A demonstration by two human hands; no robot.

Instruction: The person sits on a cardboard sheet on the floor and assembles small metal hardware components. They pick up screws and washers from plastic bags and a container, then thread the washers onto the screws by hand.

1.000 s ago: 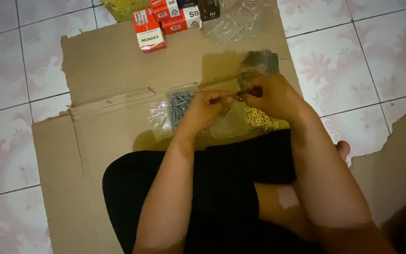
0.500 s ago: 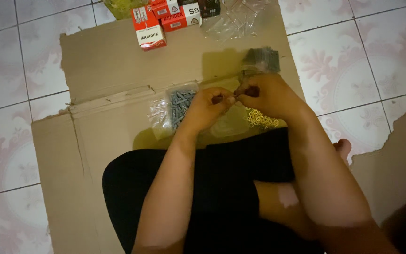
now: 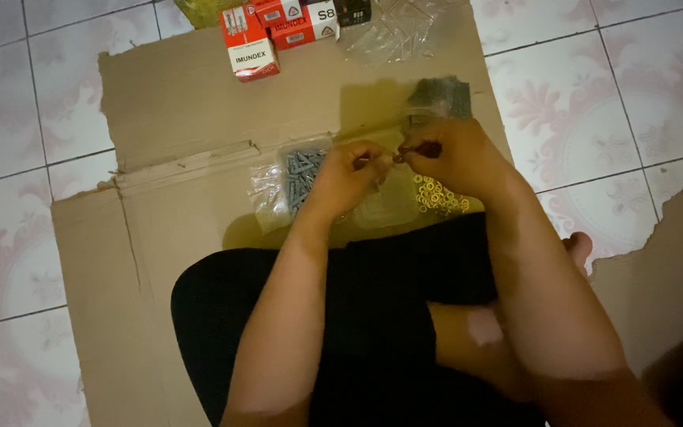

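Cardboard sheet [image 3: 183,103] is spread over the tiled floor [image 3: 9,95]. Just above the lap, the left hand [image 3: 347,175] and right hand [image 3: 454,156] are brought together, both pinched shut on one small dark part [image 3: 398,157], too tiny to identify. Grey screws in a clear bag [image 3: 298,178] sit under the left hand, brass washers [image 3: 439,196] below the right. Red-and-white boxes [image 3: 278,28] are lined up at the far edge.

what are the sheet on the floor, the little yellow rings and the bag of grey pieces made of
Sheet: corrugated cardboard, matte brown, with fold creases and torn edges. Rings: probably metal washers with a yellowish plating; small and shiny, though blurred. Bag: clear glossy plastic film; the grey pieces inside could be plastic or metal.
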